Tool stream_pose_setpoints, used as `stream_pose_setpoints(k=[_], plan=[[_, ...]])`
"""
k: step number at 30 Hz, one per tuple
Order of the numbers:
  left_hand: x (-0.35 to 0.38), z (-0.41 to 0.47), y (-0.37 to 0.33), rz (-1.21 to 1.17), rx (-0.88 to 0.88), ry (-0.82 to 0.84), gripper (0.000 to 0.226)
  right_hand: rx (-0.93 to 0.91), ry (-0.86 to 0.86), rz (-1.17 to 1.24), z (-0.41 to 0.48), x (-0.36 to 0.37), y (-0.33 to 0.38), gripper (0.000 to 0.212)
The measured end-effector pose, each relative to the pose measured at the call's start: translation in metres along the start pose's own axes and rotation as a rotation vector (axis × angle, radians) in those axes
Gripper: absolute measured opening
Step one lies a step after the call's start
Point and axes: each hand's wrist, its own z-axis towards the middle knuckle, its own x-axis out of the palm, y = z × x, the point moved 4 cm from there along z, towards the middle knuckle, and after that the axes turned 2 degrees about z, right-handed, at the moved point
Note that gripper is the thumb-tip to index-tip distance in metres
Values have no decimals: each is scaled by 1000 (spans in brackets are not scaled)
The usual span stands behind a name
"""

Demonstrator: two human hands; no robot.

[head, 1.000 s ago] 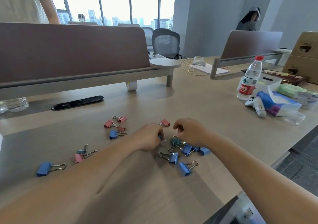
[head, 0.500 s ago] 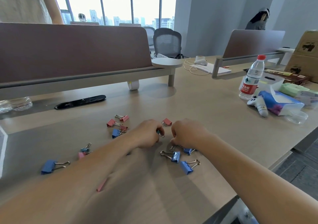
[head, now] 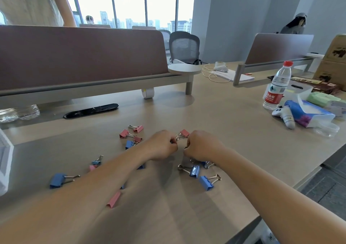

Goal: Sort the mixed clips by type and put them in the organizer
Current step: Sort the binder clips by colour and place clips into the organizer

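Pink and blue binder clips lie scattered on the wooden desk (head: 234,135). My left hand (head: 162,144) is closed, pinching a small clip's wire handles at its fingertips. My right hand (head: 203,146) is closed right beside it, with a dark bit of a clip showing at the thumb; the rest is hidden. A pink clip (head: 184,133) lies just behind both hands. Two blue clips (head: 194,171) (head: 206,182) rest in front of my right wrist. Pink clips (head: 124,133) and a blue one (head: 129,144) sit left of my left hand. A large blue clip (head: 56,180) lies far left.
A pink clip (head: 113,199) lies by my left forearm. A pale translucent box edge (head: 4,159) shows at the far left. A water bottle (head: 276,86), tissue pack (head: 307,112) and white controller (head: 284,115) stand at the right. A desk divider (head: 84,60) runs behind.
Both hands have drawn closer together and slightly away from me. The greenish clip seen in the pile a second ago is now hidden under my right hand.
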Motion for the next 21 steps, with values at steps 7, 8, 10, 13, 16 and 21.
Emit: stream_pose_setpoints(k=[7,8,10,13,16,21], plan=[[-4,11,12,6,-52,-16,22,-24,-39,299,6,-3,4,26],[-5,12,14,4,-59,-25,23,-35,-51,328,7,-3,4,27],[-9,15,15,-5,-75,-72,26,-53,-63,379,10,-4,5,11],[-13,20,15,-14,-109,-102,34,-58,-44,438,15,-3,6,22],[-9,31,22,8,-174,-90,30,-65,-26,518,19,-1,3,22],[0,43,27,79,-189,-92,37,-53,-102,602,29,1,-3,15]])
